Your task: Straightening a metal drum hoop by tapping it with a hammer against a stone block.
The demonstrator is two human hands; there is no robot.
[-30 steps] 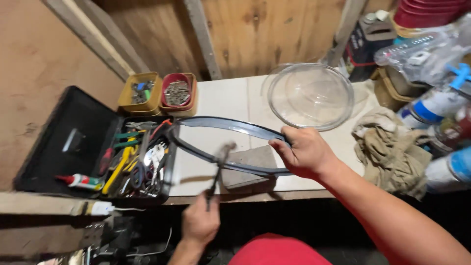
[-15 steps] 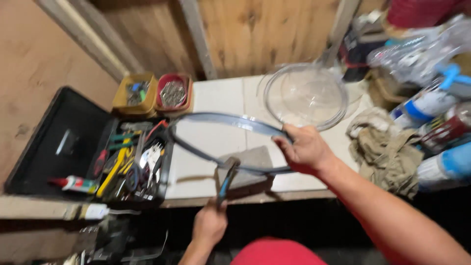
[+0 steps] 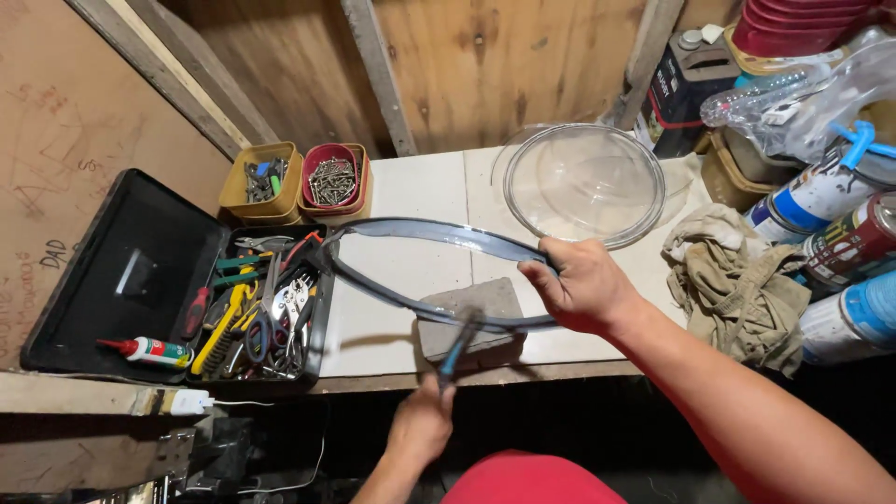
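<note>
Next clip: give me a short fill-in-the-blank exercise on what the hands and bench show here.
1. The right hand grips a dark metal ____.
2. The left hand holds a blue-handled ____ over the grey block.
3. The glass lid lies ____ the block.

Missing words: ring; tool; behind

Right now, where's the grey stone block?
In the head view the grey stone block lies at the bench's front edge, under the metal ring, between the open toolbox and the right hand.
</note>
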